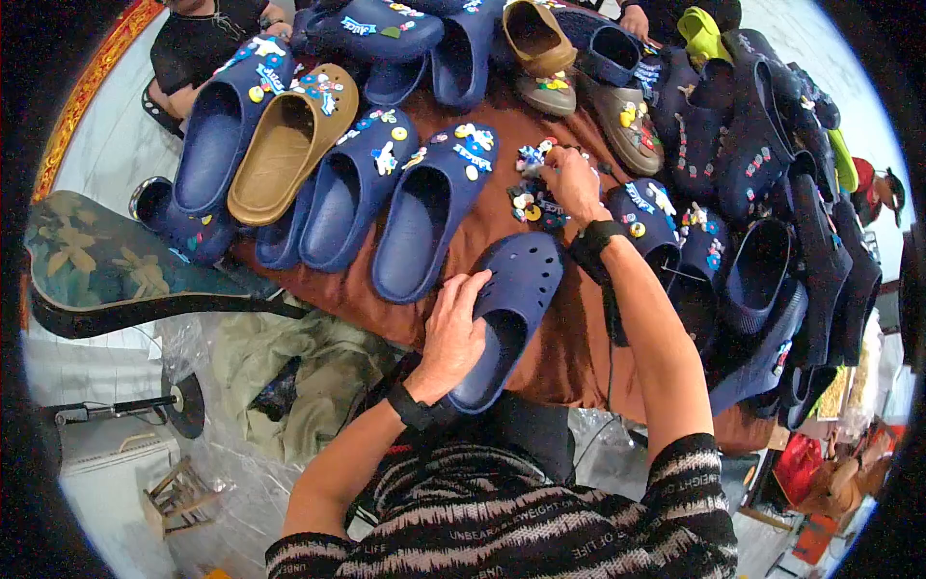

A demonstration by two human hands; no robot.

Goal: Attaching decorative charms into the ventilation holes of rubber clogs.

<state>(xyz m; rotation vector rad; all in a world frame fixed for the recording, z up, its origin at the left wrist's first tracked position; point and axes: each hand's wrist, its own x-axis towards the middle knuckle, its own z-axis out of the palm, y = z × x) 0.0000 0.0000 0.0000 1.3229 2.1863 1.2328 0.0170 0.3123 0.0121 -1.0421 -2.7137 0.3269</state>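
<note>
A plain navy clog [526,265] with bare vent holes lies at the near edge of the brown cloth [569,338], its toe pointing away from me. My left hand [455,333] grips its left side, fingers over the edge of the upper and a black band on the wrist. Beyond the clog is a small pile of colourful shoe charms [542,207]. Into this pile my right hand [576,185] reaches with fingers bent together in a pinch; whatever is between the fingertips is hidden. A black band circles that wrist too.
Navy clogs [424,232] with charms and a tan clog [289,154] line the left side. Many dark clogs [762,261] crowd the right. A leaf-patterned padded seat [125,251] stands left. Other people sit across the table, one with a hand [634,21] near the far clogs.
</note>
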